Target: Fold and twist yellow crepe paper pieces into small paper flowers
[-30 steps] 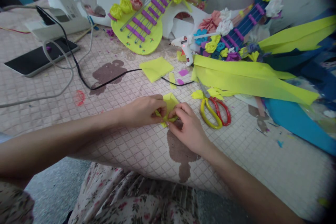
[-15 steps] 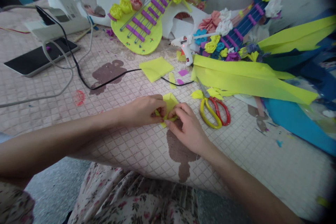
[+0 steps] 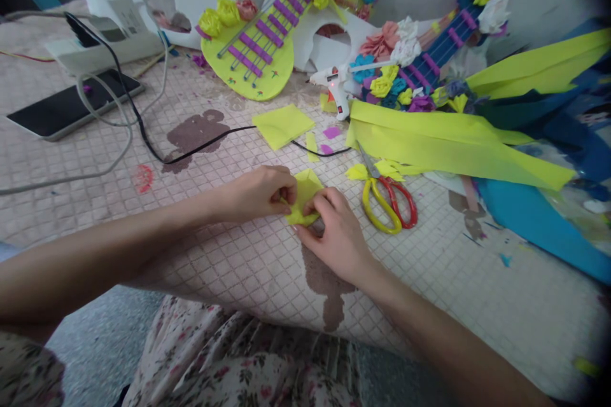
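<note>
A small piece of yellow crepe paper (image 3: 305, 194) lies on the quilted cloth between my hands, its near edge curled. My left hand (image 3: 262, 194) pinches its left side, fingers bent. On its right edge, my right hand (image 3: 334, 229) grips the paper between thumb and curled fingers. Just right of that hand rest scissors (image 3: 389, 203) with one yellow and one red handle. Beyond my hands lies a flat yellow paper square (image 3: 283, 126) over a black cord. Part of the held paper is hidden by my fingers.
A white glue gun (image 3: 338, 90) with a lit red light stands behind. Guitar-shaped crafts with paper flowers, one yellow (image 3: 255, 63), lean at the back. Yellow crepe strips (image 3: 458, 140) and blue paper (image 3: 534, 216) spread right. A phone (image 3: 71, 105) and cables lie left.
My left hand has shifted slightly left and away from my right hand, so more of the yellow paper shows between them. Its near edge now looks more rounded.
</note>
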A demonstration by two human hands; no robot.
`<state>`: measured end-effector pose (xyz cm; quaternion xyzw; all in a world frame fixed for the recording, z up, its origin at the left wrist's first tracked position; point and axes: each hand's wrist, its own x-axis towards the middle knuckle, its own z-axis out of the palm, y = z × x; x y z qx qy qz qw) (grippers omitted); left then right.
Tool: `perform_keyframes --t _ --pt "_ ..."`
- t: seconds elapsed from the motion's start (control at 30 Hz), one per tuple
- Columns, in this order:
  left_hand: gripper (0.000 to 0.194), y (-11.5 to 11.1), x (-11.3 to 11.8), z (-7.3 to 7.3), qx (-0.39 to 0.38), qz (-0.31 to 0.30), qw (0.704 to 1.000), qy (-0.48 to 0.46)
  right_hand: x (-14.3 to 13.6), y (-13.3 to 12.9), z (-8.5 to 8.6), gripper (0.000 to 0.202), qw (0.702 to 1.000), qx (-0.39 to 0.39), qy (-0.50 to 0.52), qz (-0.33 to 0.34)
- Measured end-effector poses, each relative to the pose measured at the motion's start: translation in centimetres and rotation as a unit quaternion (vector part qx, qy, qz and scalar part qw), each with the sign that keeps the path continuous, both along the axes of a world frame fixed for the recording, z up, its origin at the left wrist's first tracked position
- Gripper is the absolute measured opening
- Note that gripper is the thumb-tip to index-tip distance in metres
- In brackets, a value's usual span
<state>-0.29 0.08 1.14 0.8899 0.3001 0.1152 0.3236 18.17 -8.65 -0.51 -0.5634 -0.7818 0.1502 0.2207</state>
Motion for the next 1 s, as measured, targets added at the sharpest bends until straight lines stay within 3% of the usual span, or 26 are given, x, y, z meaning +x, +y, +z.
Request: perform_keyframes --t 0.17,0.27,0.47,0.67,1.0 --pt "0.005 1.5 -1.1 0.6 0.035 0.055 0.998 0.024 -0.1 0.0 0.1 0.016 1.0 -0.003 0.003 -0.001" --pt "0.006 1.0 -0.9 1.0 0.059 0.092 0.994 -0.012 -0.1 0.0 0.2 0.014 1.0 -0.002 0.007 -0.001" --pt "0.006 -1.7 1.0 0.5 0.004 -0.036 0.997 -0.075 0.0 0.1 0.0 0.015 1.0 0.003 0.001 0.0" --pt "0.006 -2.2 1.2 -0.9 0.006 -0.047 0.997 -0.066 1.0 0.5 0.4 0.017 0.997 -0.039 0.061 0.038" --pt "0.015 -2.2 1.3 -0.5 -0.023 -0.034 0.998 -0.042 2.5 1.2 0.1 0.02 0.995 -0.04 0.09 0.007"
